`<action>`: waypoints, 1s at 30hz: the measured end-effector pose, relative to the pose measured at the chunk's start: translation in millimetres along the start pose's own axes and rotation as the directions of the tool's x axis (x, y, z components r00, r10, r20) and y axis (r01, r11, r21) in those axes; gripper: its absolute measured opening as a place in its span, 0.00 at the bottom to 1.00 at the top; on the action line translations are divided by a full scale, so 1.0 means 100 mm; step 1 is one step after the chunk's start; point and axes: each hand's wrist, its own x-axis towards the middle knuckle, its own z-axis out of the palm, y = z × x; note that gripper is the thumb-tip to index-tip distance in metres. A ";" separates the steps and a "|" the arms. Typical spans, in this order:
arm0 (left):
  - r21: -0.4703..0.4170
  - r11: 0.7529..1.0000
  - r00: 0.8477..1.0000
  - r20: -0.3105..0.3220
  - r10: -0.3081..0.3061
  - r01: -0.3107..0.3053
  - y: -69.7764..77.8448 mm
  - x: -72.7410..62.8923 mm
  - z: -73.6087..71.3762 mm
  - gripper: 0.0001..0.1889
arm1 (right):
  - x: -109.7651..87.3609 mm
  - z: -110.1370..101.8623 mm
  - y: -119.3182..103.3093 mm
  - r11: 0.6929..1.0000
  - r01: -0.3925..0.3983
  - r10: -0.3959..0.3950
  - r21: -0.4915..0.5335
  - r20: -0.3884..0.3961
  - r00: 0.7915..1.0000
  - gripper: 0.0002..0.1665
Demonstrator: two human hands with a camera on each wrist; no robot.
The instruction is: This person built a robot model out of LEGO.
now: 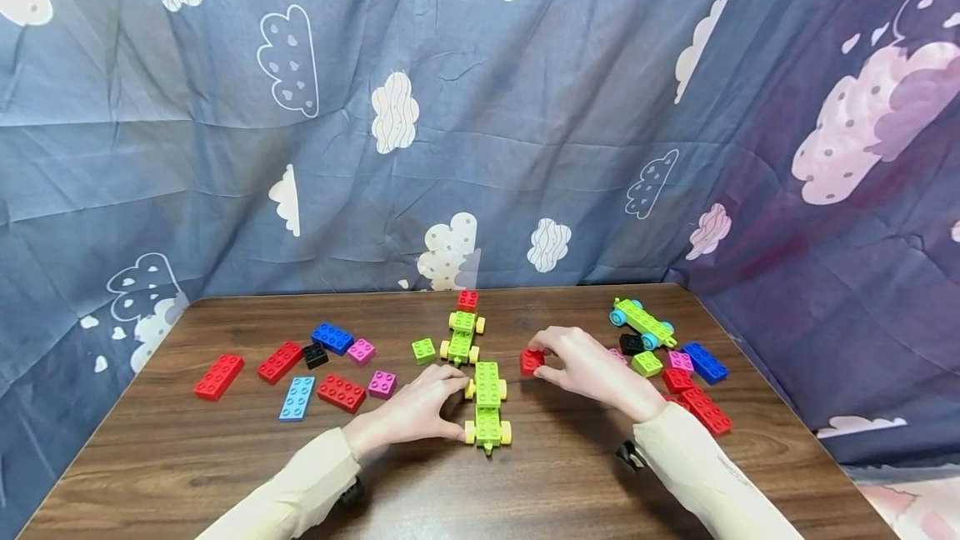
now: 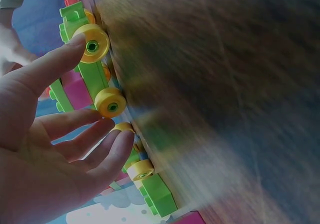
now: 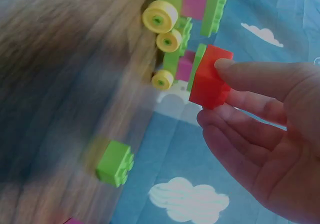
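My left hand (image 1: 412, 411) is at the near lime-green toy car (image 1: 487, 415). Its thumb and forefinger hold the car lightly by two yellow wheels (image 2: 111, 102) on its left side. A pink brick (image 2: 76, 90) shows between the car's base and its green top piece. To the right of that car, my right hand (image 1: 577, 361) pinches a red brick (image 1: 531, 362) between thumb and fingers, as the right wrist view also shows. A second green toy car (image 1: 462, 336) with yellow wheels stands just behind, with a red brick (image 1: 468, 300) at its far end.
Left on the wooden table (image 1: 150, 457) lie loose bricks, among them a light blue brick (image 1: 297, 398), a dark blue brick (image 1: 332, 338) and a green brick (image 1: 423, 350). At the right are a blue-wheeled car (image 1: 643, 323) and several bricks. A patterned cloth (image 1: 337, 190) hangs behind.
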 end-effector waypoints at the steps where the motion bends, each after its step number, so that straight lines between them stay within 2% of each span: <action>1: -0.001 1.000 1.000 -0.001 0.001 -0.001 0.00 0.00 0.00 0.36 | 0.02 -0.01 -0.02 1.000 0.007 -0.007 0.001 0.002 1.000 0.11; 12: -0.044 0.999 1.000 0.013 -0.021 0.021 0.00 0.01 0.00 0.36 | 0.19 -0.03 -0.20 0.997 0.069 -0.069 0.032 0.006 0.998 0.11; 23: -0.055 0.998 0.999 0.037 -0.028 0.030 0.00 0.01 0.00 0.39 | 0.29 0.00 -0.30 0.995 0.084 -0.085 0.052 0.024 0.996 0.11; 30: -0.062 0.998 0.999 0.029 -0.029 0.031 0.02 0.01 0.00 0.38 | 0.32 0.02 -0.35 0.992 0.109 -0.111 0.067 0.039 0.993 0.10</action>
